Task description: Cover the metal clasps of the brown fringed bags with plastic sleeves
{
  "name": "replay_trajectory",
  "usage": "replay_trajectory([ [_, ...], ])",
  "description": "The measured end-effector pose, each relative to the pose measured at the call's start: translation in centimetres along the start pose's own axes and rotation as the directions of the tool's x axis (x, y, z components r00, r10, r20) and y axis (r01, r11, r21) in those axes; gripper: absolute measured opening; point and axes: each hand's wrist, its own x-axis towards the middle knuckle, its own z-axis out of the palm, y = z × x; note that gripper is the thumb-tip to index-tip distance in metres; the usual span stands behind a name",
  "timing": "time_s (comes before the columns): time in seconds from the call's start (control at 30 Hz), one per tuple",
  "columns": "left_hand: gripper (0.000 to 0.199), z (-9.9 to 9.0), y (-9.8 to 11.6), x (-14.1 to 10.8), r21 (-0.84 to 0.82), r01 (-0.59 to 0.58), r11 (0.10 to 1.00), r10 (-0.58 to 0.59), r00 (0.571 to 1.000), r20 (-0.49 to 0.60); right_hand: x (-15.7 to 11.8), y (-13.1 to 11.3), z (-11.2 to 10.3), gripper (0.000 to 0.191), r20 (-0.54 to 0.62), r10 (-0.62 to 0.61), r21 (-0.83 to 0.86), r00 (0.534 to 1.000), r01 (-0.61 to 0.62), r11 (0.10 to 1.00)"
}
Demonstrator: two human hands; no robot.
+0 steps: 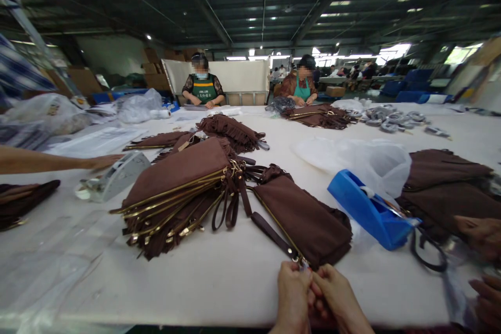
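Note:
A brown pouch point(303, 216) with a gold zipper lies in front of me, its dark wrist strap point(272, 232) running down to a metal ring at the near end. Both my hands meet at that end, fingertips pinched together. My left hand point(293, 289) is closed just below the ring. Pressed close beside it, my right hand point(336, 289) is closed too. A small pale bit with a touch of red shows between the fingers, too small to name. Left of the pouch, a stack of similar brown pouches point(180, 172) fans out, zipper edges, straps and fringes showing.
A blue tape dispenser point(368, 209) and clear plastic bags point(360, 159) lie to the right. Beyond them are more brown pouches point(450, 177) and a co-worker's hands point(481, 235). At left, another person's arm point(58, 160) reaches a grey tape dispenser point(121, 175). Two co-workers work across the table.

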Motion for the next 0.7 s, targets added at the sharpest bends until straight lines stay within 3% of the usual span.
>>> replay_trajectory([
  [0.23,0.043,-0.1,0.6,-0.6,0.015,-0.055,0.998,0.055,0.998,0.006,0.3,0.5,-0.2,0.031,-0.019,-0.068,-0.103,0.997,0.066,0.992],
  [0.4,0.038,-0.6,0.5,-0.4,0.111,-0.100,0.989,0.105,0.994,-0.039,0.5,0.7,-0.5,0.030,-0.002,-0.057,-0.121,0.998,0.056,0.991],
  [0.53,0.022,-1.1,0.3,-0.1,0.228,-0.122,0.966,0.130,0.991,-0.022,0.6,0.8,-0.6,0.031,0.022,-0.047,-0.105,0.999,0.049,0.993],
  [0.63,0.010,-1.9,0.3,0.1,0.409,-0.172,0.896,0.190,0.982,-0.002,0.3,0.8,-0.5,0.032,0.035,-0.050,-0.085,0.998,0.053,0.995],
  [0.7,0.009,-2.5,0.3,0.2,0.562,-0.256,0.787,0.292,0.956,0.027,0.0,0.6,-0.4,0.032,0.033,-0.078,-0.066,0.996,0.080,0.995],
])
